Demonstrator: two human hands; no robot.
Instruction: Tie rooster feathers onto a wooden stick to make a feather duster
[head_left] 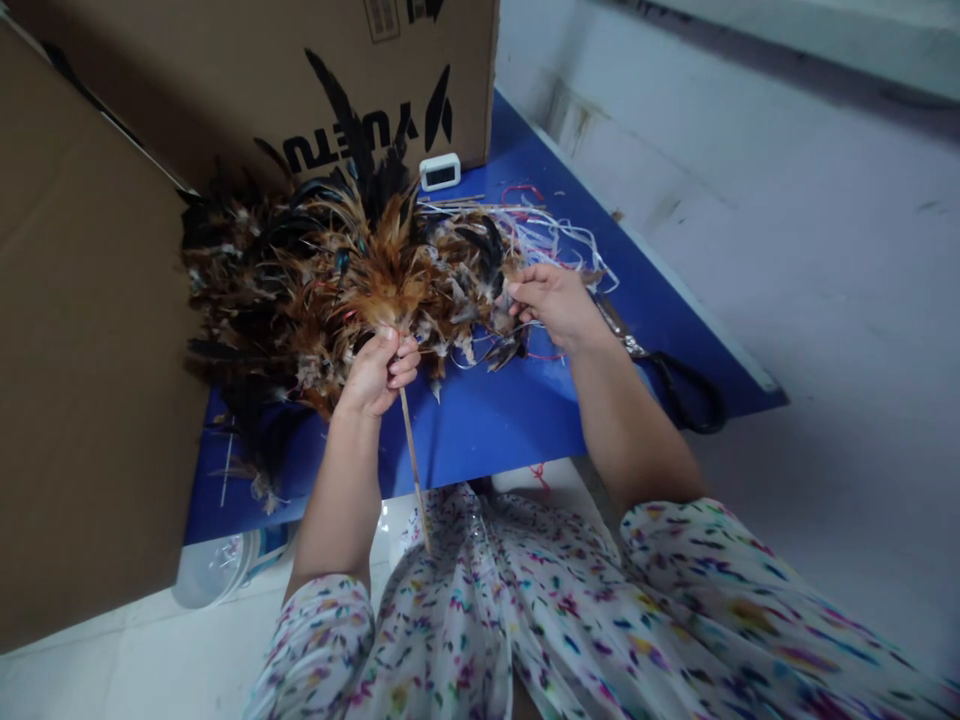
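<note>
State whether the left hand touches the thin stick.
Touching: the head view shows the left hand closed around the thin stick, whose lower end juts out below.

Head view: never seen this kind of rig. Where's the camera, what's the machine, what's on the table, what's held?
There's no machine: these are a person's own bare hands. The single picture comes from a camera worn on the head, looking forward and down.

The left hand grips a thin, light-brown stick, with a bushy bunch of orange-brown and black feathers fanning out above the fist. The right hand is at the right end of a mixed brown-and-black feather pile; whether it pinches anything is hard to tell.

On the blue, flat-topped table there are also tangled white strips and a small white device with a dark screen.
</note>
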